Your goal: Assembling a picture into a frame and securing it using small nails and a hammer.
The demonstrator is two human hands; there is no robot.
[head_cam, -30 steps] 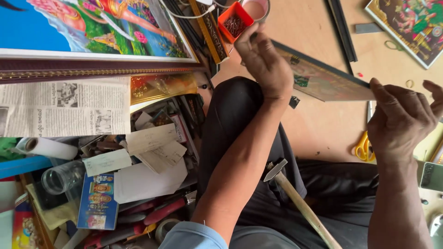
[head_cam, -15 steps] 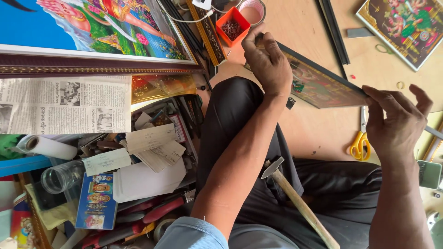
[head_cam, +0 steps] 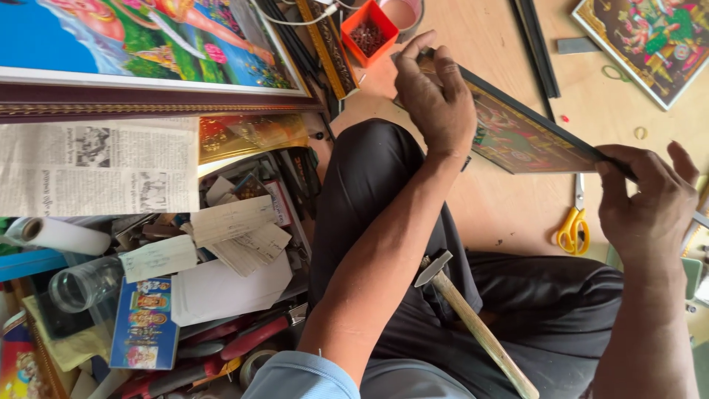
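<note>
Framed picture [head_cam: 517, 133], black-edged and tilted, sits between my two hands above the wooden floor [head_cam: 517, 214]: my left hand [head_cam: 436, 96] is clenched over its upper end, and my right hand [head_cam: 646, 203] pinches its lower corner with fingers curled round the edge. Just below, across my lap in dark trousers, I see one hammer [head_cam: 473, 325] with a pale wooden handle, its end cut off by the frame. On the bare boards beside my right hand lies one pair of yellow-handled scissors [head_cam: 574, 225], partly hidden behind the picture. Further out I count one small orange tray [head_cam: 369, 31] of what look like nails, too small to tell for sure, and one more picture [head_cam: 650, 41] at the top right corner, cropped. To the other side stands one large blue painting [head_cam: 140, 44] in a dark moulding, one newspaper sheet [head_cam: 96, 170] below it, and a heap of papers, a clear jar [head_cam: 77, 284] and red-handled tools I cannot sort out.
</note>
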